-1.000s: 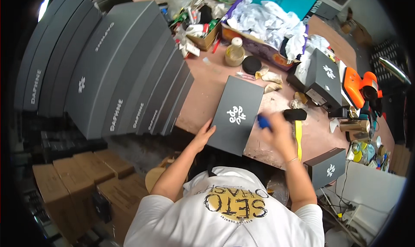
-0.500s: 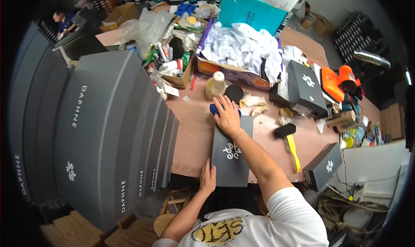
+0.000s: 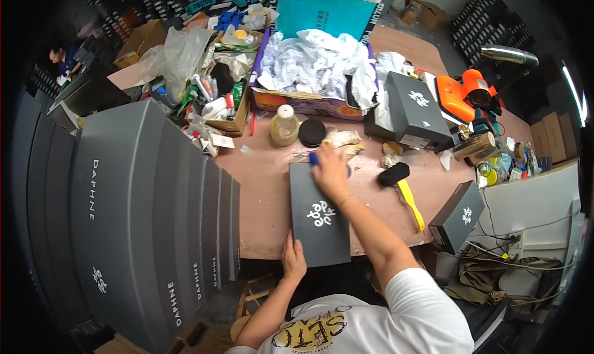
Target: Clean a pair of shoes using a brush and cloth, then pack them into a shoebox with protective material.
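Observation:
A dark grey shoe box (image 3: 315, 242) with a white printed emblem lies flat at the near edge of the table, in front of me. My left hand (image 3: 293, 258) grips its near left side, thumb on the lid and fingers along the edge. At the far right corner of the lid, my right hand (image 3: 331, 172) presses down with its fingers bent over a blue cloth (image 3: 314, 159). Most of that cloth is hidden under the hand, which is slightly blurred. Just beyond are a round black pad (image 3: 312, 132) and a clear jar with a white cap (image 3: 284, 126).
Stacked grey shoe boxes (image 3: 117, 205) rise at the left. A carton of crumpled white paper (image 3: 315, 63) stands at the back. On the right are a yellow-handled brush (image 3: 409, 205), another grey box (image 3: 458, 216), an opened shoe box (image 3: 421, 109) and an orange device (image 3: 455, 99).
My right hand has slid with the blue cloth toward the box's right edge, uncovering the lid's far left corner. My left hand still holds the box's left side. The view has shifted slightly.

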`<action>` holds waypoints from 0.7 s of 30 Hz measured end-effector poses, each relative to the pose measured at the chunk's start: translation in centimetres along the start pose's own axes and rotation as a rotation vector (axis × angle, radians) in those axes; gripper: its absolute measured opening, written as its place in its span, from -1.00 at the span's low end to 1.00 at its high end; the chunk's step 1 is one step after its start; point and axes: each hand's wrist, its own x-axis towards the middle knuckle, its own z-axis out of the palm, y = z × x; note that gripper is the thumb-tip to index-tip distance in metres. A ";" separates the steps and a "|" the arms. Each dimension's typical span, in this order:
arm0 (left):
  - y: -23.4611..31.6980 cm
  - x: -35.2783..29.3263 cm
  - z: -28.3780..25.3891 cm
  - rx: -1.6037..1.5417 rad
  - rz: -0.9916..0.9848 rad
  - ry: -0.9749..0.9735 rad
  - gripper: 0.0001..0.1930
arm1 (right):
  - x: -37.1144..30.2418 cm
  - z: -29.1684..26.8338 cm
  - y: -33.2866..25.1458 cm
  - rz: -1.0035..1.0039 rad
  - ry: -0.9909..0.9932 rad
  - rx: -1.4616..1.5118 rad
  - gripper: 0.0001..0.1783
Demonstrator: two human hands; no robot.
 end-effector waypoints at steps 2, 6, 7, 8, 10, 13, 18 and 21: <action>-0.9 -0.2 0.1 -0.050 -0.059 0.027 -0.45 | -3.6 -0.4 -4.6 -0.157 -0.071 0.093 -0.45; -0.8 -0.3 0.3 -0.316 -0.234 0.165 -0.38 | -15.8 -4.5 -7.1 -0.376 -0.364 0.179 -0.37; -1.5 -0.2 0.4 -0.251 -0.177 0.172 -0.39 | -18.3 -5.7 -5.9 -0.387 -0.438 0.200 -0.34; -3.5 -0.5 0.6 -0.196 -0.127 0.164 -0.41 | -19.2 -6.2 -4.2 -0.422 -0.396 0.155 -0.28; -4.0 -1.0 0.7 -0.180 -0.134 0.101 -0.42 | -16.3 -5.6 -1.7 -0.381 -0.315 0.140 -0.27; -1.3 -0.9 0.5 -0.182 -0.125 0.032 -0.42 | -6.4 -3.6 0.8 -0.096 0.014 0.141 -0.43; -2.4 -0.2 0.9 -0.287 -0.179 0.071 -0.37 | -5.6 -1.9 -2.6 -0.152 0.107 0.012 -0.52; -1.7 -0.4 0.6 -0.471 -0.322 0.114 -0.35 | -16.1 -3.2 -5.6 -0.408 -0.226 0.248 -0.43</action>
